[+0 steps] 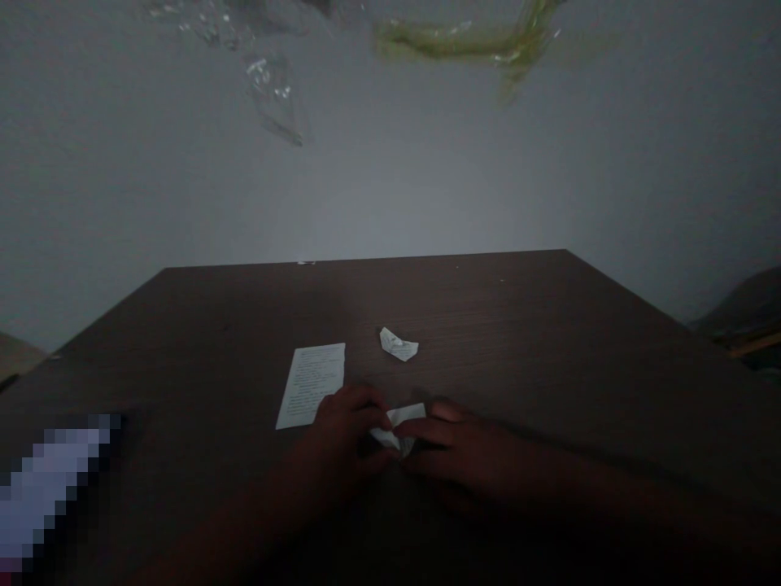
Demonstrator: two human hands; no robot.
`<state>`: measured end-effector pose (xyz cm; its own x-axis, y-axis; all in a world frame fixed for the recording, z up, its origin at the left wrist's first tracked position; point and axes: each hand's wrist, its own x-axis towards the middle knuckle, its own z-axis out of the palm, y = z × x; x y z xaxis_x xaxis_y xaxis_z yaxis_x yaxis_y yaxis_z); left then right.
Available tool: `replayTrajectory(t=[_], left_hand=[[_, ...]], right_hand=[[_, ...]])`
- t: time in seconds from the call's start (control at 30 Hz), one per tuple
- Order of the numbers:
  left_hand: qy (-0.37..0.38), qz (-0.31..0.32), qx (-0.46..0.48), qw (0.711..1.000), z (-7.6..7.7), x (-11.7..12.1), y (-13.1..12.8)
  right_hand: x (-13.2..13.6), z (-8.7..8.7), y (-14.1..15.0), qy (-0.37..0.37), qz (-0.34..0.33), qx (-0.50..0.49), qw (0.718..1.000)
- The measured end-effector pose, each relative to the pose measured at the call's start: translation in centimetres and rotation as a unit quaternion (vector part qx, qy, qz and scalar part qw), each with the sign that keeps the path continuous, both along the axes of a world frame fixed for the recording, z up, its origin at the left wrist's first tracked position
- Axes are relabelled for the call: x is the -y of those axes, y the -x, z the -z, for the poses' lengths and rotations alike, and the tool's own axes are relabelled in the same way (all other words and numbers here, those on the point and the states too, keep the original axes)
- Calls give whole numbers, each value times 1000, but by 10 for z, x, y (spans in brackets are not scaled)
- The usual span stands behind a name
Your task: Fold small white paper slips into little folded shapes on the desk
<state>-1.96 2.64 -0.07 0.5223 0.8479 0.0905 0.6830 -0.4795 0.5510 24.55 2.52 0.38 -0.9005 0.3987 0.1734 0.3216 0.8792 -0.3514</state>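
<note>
My left hand (347,435) and my right hand (457,452) meet over a small piece of white folded paper (403,422) on the dark wooden table (549,350). Fingers of both hands pinch the paper from either side, and most of it is hidden under them. A flat printed paper sheet (311,382) lies just left of my left hand, partly covered by it. A small folded paper shape (399,344) rests on the table a little beyond my hands.
A blurred-out patch (49,488) sits at the table's front left. Clear and yellowish plastic (464,41) hangs against the grey wall above. Dim furniture (744,317) shows at the right edge. The scene is dark.
</note>
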Motion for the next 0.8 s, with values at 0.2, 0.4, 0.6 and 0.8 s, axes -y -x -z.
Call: replayTrajectory(t=[0.2, 0.4, 0.6, 0.8], left_hand=[[4, -19, -7, 1000, -12, 2, -5], [22, -38, -63, 997, -10, 4, -10], [-10, -43, -126, 991, -12, -4, -1], [-40, -30, -159, 986, -11, -14, 11]], right_hand=[[1, 3, 0, -9, 15, 10, 1000], [1, 6, 3, -9, 20, 6, 1000], [1, -5, 3, 15, 23, 32, 999], [2, -7, 2, 27, 26, 33, 999]])
